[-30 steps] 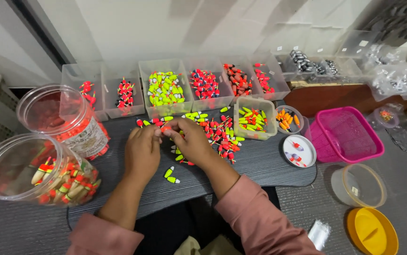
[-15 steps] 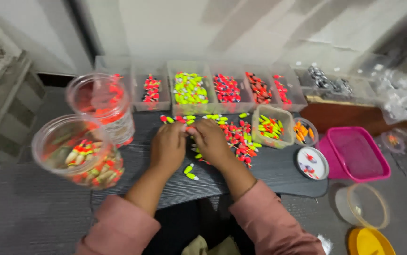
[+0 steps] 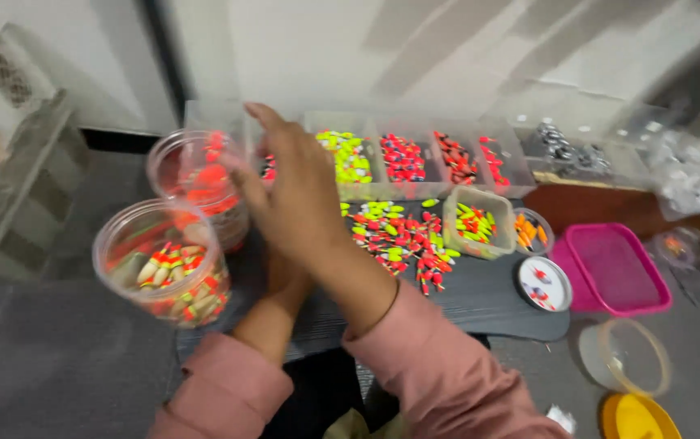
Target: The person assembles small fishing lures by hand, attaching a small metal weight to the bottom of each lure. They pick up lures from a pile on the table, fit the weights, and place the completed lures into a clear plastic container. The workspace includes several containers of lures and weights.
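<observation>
Two hands at frame centre — right hand [image 3: 297, 191] is reaching, fingers spread, grasping nothing, toward clear jars [image 3: 195, 175]; left hand [image 3: 285, 280] is lying beneath — fingers hidden, grip indeterminable.

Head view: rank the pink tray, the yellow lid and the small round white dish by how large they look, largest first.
1. pink tray, clearly largest.
2. yellow lid and small round white dish look alike; the lid is cut off by the frame edge and lies nearer the camera, so I leave them unranked.

The blurred right hand [image 3: 297, 199] hides the left hand [image 3: 285, 272] (fingers unseen); the yellow lid [image 3: 638, 419] is cropped.
</observation>
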